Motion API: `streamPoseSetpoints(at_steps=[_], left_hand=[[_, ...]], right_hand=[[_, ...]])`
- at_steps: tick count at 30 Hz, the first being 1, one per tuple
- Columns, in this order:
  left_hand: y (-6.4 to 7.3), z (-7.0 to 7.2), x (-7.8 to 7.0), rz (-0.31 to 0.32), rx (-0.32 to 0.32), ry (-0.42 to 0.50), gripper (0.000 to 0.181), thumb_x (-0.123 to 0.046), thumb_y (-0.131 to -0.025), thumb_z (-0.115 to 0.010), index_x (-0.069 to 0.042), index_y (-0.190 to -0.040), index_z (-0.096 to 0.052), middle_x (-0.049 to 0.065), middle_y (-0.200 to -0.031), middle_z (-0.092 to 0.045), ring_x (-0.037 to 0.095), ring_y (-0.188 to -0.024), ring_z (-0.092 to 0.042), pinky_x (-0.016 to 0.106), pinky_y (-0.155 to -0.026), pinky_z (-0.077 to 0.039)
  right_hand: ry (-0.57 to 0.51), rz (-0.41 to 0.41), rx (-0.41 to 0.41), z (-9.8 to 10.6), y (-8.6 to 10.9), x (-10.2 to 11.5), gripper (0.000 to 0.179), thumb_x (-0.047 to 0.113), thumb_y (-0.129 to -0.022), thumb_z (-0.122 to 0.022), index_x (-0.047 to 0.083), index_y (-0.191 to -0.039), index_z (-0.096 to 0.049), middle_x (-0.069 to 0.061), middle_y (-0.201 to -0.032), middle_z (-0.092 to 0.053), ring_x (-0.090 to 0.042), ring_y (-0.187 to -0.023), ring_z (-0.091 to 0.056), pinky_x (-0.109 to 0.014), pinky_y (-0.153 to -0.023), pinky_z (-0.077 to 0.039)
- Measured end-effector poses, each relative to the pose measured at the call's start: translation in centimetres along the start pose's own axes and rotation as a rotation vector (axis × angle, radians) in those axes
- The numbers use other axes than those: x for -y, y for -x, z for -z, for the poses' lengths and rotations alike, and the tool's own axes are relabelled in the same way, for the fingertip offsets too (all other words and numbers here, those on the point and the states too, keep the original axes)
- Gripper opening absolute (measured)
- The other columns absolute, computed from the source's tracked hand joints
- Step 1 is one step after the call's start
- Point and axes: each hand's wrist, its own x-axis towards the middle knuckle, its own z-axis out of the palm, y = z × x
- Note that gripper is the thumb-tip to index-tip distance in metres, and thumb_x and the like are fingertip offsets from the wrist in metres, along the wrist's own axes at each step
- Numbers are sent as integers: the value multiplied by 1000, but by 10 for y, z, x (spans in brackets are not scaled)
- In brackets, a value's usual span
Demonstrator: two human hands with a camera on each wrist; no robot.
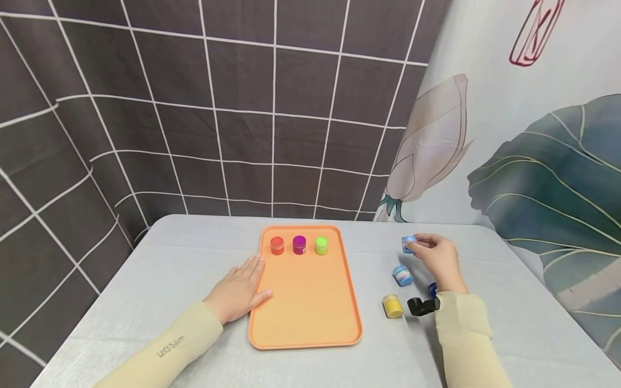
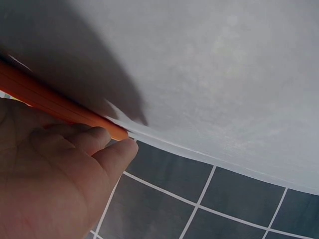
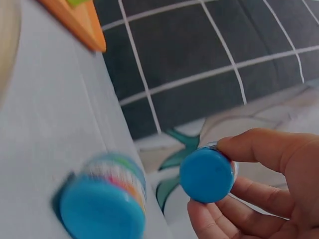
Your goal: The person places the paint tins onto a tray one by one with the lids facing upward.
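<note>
My right hand (image 1: 439, 257) pinches a small blue-lidded jar (image 3: 207, 175) between thumb and fingers, over the right part of the table. A second blue jar (image 1: 402, 275) lies on its side just nearer to me, and a yellow jar (image 1: 392, 306) lies beyond that, closer still. On the left, my left hand (image 1: 239, 291) rests with straight fingers along the left rim of an orange tray (image 1: 305, 302). Inside the tray, a red jar (image 1: 277, 246), a purple jar (image 1: 299, 244) and a green jar (image 1: 321, 246) stand in a row near its far edge.
Beside the right sleeve is a dark blue jar (image 1: 433, 290), partly hidden by the black wrist camera (image 1: 422, 306). A pale cloth covers the table (image 1: 179, 258). Dark tiled curtain (image 1: 242, 134) hangs behind its far edge, with a flowered sheet (image 1: 436, 145) at the right.
</note>
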Motion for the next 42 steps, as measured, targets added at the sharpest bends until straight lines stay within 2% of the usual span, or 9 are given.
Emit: streamPoseSetpoints(at_steps=[4, 8, 12, 17, 20, 24, 27, 34, 42], left_hand=[[-1, 0, 1, -3, -7, -5, 78, -43, -102, -56, 11, -152, -32, 26, -161, -30, 40, -150, -28, 62, -117, -26], [0, -1, 1, -4, -12, -6, 78, -43, -102, -57, 11, -152, -32, 26, -161, -30, 40, -150, -28, 62, -117, -26], [0, 0, 0, -3, -14, -5, 78, -43, -102, -57, 11, -152, -32, 26, -161, -30, 40, -150, -27, 62, -117, -26], [1, 0, 0, -4, -16, -1, 78, -43, -102, -57, 11, -152, -32, 26, -161, -30, 40, -150, -28, 62, -117, -25], [1, -1, 1, -4, -18, 3, 78, -43, -102, -57, 11, -152, -33, 26, -161, -31, 41, -150, -28, 63, -117, -26], [1, -1, 1, -3, -19, 6, 78, -43, -102, -57, 11, -152, -33, 26, -160, -31, 41, -149, -28, 63, -117, -26], [2, 0, 0, -1, -17, 5, 78, -43, -102, -57, 11, -152, -33, 26, -160, -31, 41, -150, -28, 62, -117, -26], [1, -1, 0, -9, -19, 10, 78, -44, -102, -58, 11, -152, -33, 26, -160, -31, 40, -149, -28, 62, -117, -26], [-1, -3, 1, 2, -9, -8, 80, -47, -102, -56, 10, -153, -32, 25, -161, -30, 39, -150, -27, 61, -118, -25]], right_hand=[[-29, 26, 2, -8, 3, 7, 53, 28, -97, -69, -2, -139, -57, -24, -131, -64, -29, -117, -63, -36, -98, -52], [-57, 63, -3, -18, 4, 13, 49, 26, -96, -70, 0, -136, -60, -23, -131, -65, -31, -121, -61, -44, -105, -47], [-88, 76, 16, -27, 6, 19, 48, 25, -94, -72, 1, -135, -61, -20, -130, -66, -29, -120, -62, -38, -103, -49], [-119, 103, 48, -37, 11, 25, 48, 23, -94, -74, 1, -134, -62, -19, -129, -66, -24, -116, -64, -17, -89, -51], [-151, 123, 68, -43, 15, 29, 48, 23, -92, -76, 0, -133, -62, -20, -129, -67, -17, -110, -67, -10, -83, -50], [-203, 142, 76, -51, 20, 33, 48, 19, -91, -78, -1, -131, -63, -20, -127, -68, -4, -101, -68, -11, -83, -51], [-245, 159, 73, -58, 24, 37, 46, 16, -89, -79, -2, -129, -64, -20, -124, -69, -2, -98, -67, -12, -84, -52], [-333, 190, 90, -77, 35, 48, 43, 9, -86, -81, -4, -124, -66, -19, -119, -71, -11, -101, -69, -15, -83, -54], [-356, 265, 145, -102, 46, 58, 41, 3, -83, -80, -3, -122, -68, -17, -116, -72, -25, -109, -68, -19, -89, -54]])
